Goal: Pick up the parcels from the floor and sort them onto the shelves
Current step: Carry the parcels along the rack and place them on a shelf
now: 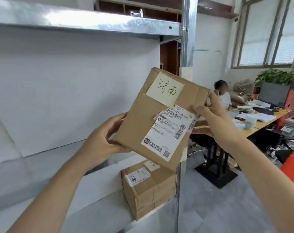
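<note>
The parcel [157, 115], a flat cardboard box, was held up in the air in front of the shelving, tilted so that its long axis ran from upper right down to lower left and its broad labelled face was turned toward the camera. A yellow note [164, 89] with handwritten characters sat near its upper edge, and a white shipping label [169, 132] covered much of the lower right of that face. The left hand [102, 143] was clamped on the lower left edge, thumb on the front and fingers wrapped behind; the right hand [215, 115] pinched the upper right corner, its thumb pressed to the front face beside the label. The relation that mattered most was that the open shelf board [47, 167] lay below and to the left of the parcel, on the left hand's side, with the white back panel [72, 84] behind it and the upper shelf [85, 22] overhead. The metal upright [187, 31] stood just behind the parcel's right part. A second box [149, 187] already sat on a lower shelf level, directly beneath the held one and close to the upright. Judging from this, setting the parcel down would call for laying it flat and carrying it leftward and inward, clear of the post, with the left hand leading.
</note>
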A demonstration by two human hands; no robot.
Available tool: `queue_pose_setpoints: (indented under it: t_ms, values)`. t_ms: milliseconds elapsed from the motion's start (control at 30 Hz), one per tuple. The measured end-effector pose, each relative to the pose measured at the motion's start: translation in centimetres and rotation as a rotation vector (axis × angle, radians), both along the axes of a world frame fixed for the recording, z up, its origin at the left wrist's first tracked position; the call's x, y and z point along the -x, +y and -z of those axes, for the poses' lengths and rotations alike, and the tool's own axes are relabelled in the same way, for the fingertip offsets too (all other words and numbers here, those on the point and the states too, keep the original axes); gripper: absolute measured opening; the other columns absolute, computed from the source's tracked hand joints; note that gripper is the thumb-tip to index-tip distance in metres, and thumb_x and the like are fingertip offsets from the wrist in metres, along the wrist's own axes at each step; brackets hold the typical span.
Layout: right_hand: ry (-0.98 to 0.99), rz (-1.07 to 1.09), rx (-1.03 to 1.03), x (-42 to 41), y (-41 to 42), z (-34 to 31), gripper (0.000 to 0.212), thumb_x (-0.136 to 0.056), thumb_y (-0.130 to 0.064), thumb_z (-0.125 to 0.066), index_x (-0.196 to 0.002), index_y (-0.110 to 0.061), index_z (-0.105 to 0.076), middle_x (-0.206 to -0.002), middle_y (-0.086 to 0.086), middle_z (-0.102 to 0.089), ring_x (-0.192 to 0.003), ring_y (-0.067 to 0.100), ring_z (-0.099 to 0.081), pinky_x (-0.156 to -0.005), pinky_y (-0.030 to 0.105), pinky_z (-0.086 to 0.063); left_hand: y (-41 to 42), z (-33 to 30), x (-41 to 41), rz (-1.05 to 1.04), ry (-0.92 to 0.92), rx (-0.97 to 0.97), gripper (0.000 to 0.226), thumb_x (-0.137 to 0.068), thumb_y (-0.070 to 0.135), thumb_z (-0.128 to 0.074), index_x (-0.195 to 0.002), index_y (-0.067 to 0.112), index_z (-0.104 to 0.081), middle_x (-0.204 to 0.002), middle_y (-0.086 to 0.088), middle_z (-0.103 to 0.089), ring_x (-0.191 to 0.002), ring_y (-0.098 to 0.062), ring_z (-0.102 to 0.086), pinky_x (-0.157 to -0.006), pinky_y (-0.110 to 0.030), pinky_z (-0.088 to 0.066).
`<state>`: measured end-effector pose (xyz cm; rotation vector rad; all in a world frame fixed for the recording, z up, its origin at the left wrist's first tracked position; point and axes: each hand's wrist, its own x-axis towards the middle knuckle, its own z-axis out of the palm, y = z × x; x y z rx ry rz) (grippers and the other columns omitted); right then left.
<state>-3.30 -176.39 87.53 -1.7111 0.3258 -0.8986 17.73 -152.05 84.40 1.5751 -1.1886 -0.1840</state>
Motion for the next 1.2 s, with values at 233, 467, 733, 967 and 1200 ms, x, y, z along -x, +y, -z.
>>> queue_pose_setpoints:
  t_ms: [233,467,733,967,1200]
  values:
    - [-0.020,-0.089,-0.173,-5.5,-1.8,0.1,0.029,-0.100,-0.027,-0.061,-0.130,-0.026,-0.060,-0.114,0.008,-0.065,-0.083,0.021,-0.070,-0.083,0.045,-0.065,-0.4,-3.4,-4.9,-0.124,0.105,0.162,0.058,-0.093,0.008,-0.062,-0.137,0.045,-0.049,-0.125,0.014,-0.072,-0.121,-0.007,-0.063,-0.103,-0.025,-0.052]
    - [0.186,0.033,0.032,-9.8,-1.8,2.3,0.071,-0.078,-0.061,-0.063,-0.139,-0.029,-0.048,-0.138,0.007,-0.053,-0.107,0.022,-0.068,-0.091,0.047,-0.063,-3.4,-1.8,-8.4,-0.256,0.193,0.134,0.058,-0.106,0.002,-0.047,-0.155,0.031,-0.035,-0.148,-0.003,-0.055,-0.142,-0.017,-0.046,-0.118,-0.030,-0.033]
    - [0.249,0.025,0.185,-11.4,-1.6,4.2,0.067,-0.099,-0.042,-0.057,-0.158,-0.037,-0.025,-0.146,0.006,-0.040,-0.108,0.021,-0.062,-0.099,0.038,-0.052,-6.7,0.0,-11.0,-0.445,0.283,0.140,0.050,-0.103,0.005,-0.056,-0.151,0.016,-0.045,-0.150,-0.003,-0.057,-0.134,-0.015,-0.057,-0.117,-0.037,-0.042]
    - [0.287,0.031,0.250,-11.2,-2.5,4.6,0.061,-0.103,-0.044,-0.047,-0.159,-0.043,-0.023,-0.170,0.004,-0.021,-0.154,0.026,-0.029,-0.120,0.043,-0.030,-10.0,0.3,-8.3,-0.427,0.312,0.061,0.045,-0.106,0.014,-0.055,-0.148,0.022,-0.042,-0.135,-0.003,-0.060,-0.129,-0.024,-0.060,-0.113,-0.049,-0.047]
    - [0.281,-0.027,0.260,-10.7,-3.6,5.2,0.059,-0.105,-0.043,-0.044,-0.160,-0.044,-0.023,-0.170,0.003,-0.022,-0.156,0.025,-0.024,-0.122,0.041,-0.025,-12.4,0.9,-6.3,-0.393,0.338,0.041,0.046,-0.107,0.024,-0.053,-0.152,0.022,-0.042,-0.151,0.001,-0.053,-0.136,-0.019,-0.055,-0.113,-0.053,-0.049]
